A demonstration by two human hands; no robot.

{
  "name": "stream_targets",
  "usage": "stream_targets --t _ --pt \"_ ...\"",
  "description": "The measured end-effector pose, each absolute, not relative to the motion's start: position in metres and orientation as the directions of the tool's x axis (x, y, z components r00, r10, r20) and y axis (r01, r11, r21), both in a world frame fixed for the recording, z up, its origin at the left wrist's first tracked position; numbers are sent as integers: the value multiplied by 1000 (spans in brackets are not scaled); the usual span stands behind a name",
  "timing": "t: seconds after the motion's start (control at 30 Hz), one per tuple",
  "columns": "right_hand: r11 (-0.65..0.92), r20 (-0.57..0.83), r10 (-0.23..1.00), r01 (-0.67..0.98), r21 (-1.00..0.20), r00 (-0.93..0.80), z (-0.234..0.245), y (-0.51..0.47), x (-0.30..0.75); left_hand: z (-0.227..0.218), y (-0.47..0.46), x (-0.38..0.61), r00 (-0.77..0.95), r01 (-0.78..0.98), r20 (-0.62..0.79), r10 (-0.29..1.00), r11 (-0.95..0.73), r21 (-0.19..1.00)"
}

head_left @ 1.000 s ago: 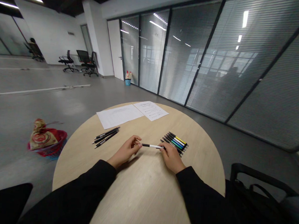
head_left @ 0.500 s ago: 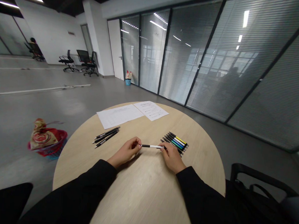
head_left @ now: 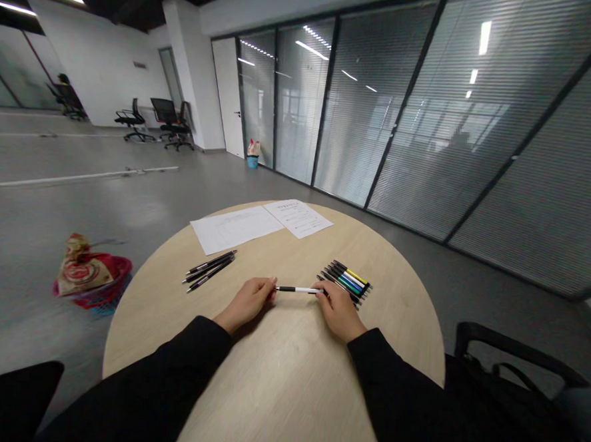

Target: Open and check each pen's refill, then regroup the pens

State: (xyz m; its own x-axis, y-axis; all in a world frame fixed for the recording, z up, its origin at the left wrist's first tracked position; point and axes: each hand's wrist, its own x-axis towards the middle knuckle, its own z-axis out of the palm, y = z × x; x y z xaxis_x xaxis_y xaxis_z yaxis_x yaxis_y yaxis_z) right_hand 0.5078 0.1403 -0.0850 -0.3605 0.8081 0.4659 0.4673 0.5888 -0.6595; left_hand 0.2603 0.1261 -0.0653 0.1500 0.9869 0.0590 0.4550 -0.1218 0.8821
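A white pen with a black grip [head_left: 298, 290] lies level between my two hands, just above or on the wooden table. My left hand [head_left: 251, 302] is closed at its black, tip end. At the white end, my right hand [head_left: 340, 309] pinches the pen between thumb and fingers. Beyond my right hand is a row of several pens [head_left: 349, 278], with yellow, white, blue, green and dark barrels, partly hidden by that hand. To the left of my left hand, a small group of black pens [head_left: 209, 269] lies slanted.
Two printed paper sheets [head_left: 239, 228] lie at the far side of the round table [head_left: 285, 394]. A basket with a bag [head_left: 89, 275] stands on the floor at left. A black chair [head_left: 517, 354] is close on the right; glass partitions rise behind.
My left hand has shifted slightly left and its fingers have closed more around the pen's tip end. My right hand and the other pens look the same.
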Motion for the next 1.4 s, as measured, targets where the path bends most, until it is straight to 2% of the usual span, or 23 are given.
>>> stream_targets --t 0.13,0.37,0.73,0.9,1.17,1.4 --pt "589 465 808 464 -662 -362 -85 141 508 -65 124 261 181 412 47 982 -119 903" --pt "580 459 814 473 -663 -355 -89 143 509 -73 125 259 257 218 137 957 -195 956" --pt "591 470 807 468 -657 -359 -83 140 508 -65 125 261 164 437 72 984 -138 889" --pt "585 464 810 460 -667 -357 -84 140 508 -65 124 261 175 410 73 982 -140 901" --pt "582 461 813 464 -668 -356 -85 140 508 -71 124 259 197 241 169 966 -214 947" --pt "584 461 811 460 -669 -359 -81 139 508 -67 126 260 185 391 69 980 -138 910"
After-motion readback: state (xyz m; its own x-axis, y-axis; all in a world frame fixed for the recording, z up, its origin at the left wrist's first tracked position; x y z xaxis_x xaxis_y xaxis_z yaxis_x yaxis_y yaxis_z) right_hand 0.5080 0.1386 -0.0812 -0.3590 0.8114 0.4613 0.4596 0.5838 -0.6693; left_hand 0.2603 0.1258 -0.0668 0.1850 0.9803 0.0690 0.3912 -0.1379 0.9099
